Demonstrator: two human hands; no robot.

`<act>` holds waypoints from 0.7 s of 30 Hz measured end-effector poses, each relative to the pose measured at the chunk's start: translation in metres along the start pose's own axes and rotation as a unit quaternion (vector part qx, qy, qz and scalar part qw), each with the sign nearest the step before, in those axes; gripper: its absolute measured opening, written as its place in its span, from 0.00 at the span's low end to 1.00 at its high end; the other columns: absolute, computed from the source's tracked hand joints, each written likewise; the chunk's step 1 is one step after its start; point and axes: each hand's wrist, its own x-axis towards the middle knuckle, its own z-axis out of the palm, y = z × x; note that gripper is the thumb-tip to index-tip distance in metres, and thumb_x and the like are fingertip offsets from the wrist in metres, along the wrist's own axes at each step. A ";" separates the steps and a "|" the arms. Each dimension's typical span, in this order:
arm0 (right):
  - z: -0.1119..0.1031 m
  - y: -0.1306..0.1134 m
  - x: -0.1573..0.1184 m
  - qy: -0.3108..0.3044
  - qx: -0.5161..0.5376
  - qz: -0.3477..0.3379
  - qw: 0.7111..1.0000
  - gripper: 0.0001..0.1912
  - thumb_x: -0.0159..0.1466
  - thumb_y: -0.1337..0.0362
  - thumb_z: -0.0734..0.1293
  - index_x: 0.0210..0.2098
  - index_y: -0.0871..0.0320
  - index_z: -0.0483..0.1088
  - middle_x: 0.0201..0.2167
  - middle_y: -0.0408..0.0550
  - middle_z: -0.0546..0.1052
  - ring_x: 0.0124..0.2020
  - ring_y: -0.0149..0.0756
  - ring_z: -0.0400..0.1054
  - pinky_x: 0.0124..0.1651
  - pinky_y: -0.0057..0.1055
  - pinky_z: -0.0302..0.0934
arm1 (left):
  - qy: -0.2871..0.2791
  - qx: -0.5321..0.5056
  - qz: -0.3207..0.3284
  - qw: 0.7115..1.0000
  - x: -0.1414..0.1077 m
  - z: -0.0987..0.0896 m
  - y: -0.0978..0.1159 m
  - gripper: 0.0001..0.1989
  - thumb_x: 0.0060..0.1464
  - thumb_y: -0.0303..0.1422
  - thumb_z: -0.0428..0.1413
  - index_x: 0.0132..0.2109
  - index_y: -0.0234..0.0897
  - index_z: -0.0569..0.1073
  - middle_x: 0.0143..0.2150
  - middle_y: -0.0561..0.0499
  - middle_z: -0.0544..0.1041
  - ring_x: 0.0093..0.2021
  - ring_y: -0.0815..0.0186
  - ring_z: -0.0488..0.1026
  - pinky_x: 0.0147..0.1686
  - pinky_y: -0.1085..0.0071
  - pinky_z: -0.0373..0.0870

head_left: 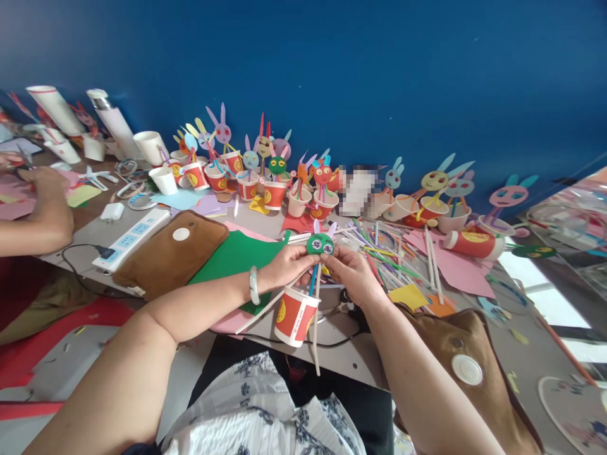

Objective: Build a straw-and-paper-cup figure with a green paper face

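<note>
Between my two hands is a green paper rabbit head (313, 245) with drawn eyes and pale ears. My left hand (287, 265) pinches its left edge, and a bracelet circles that wrist. The fingers of my right hand (351, 268) close on its right edge. A blue stick (313, 281) runs from below the head into a red and white paper cup (296, 318), which hangs upright near the table's front edge. Pale strips dangle on both sides of the cup; one long pale strip (315, 347) reaches below it. My fingers hide part of the head's back.
Finished paper rabbits in cups (275, 189) line the blue wall. Loose coloured sticks (379, 249) lie to the right. Green paper (237, 256), a brown cushion (177, 253) and a power strip (135, 237) are at left. Another brown cushion (450, 344) lies right. Another person's arm (42, 202) works far left.
</note>
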 end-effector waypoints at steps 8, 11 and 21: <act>0.004 -0.006 -0.003 0.010 -0.005 0.001 1.000 0.19 0.55 0.50 0.74 0.28 0.56 0.65 0.17 0.33 0.58 0.18 0.23 0.47 0.22 0.27 0.40 | -0.004 -0.008 0.005 1.000 0.000 -0.002 0.000 0.17 0.59 0.43 0.60 0.30 0.35 0.69 0.15 0.58 0.69 0.14 0.75 0.63 0.14 0.79 0.57; 0.006 -0.009 -0.003 0.010 0.000 0.002 1.000 0.17 0.55 0.51 0.73 0.32 0.56 0.68 0.17 0.33 0.60 0.18 0.24 0.48 0.22 0.27 0.41 | -0.008 -0.011 0.006 1.000 -0.001 0.000 0.001 0.17 0.59 0.43 0.60 0.29 0.35 0.69 0.16 0.58 0.68 0.14 0.75 0.63 0.14 0.79 0.57; 0.004 -0.006 -0.003 0.008 -0.018 -0.012 1.000 0.14 0.57 0.53 0.71 0.30 0.56 0.67 0.17 0.34 0.60 0.18 0.25 0.50 0.22 0.27 0.43 | -0.014 -0.006 -0.005 1.000 -0.005 0.005 0.008 0.17 0.59 0.42 0.60 0.29 0.34 0.68 0.16 0.58 0.67 0.14 0.75 0.62 0.14 0.79 0.56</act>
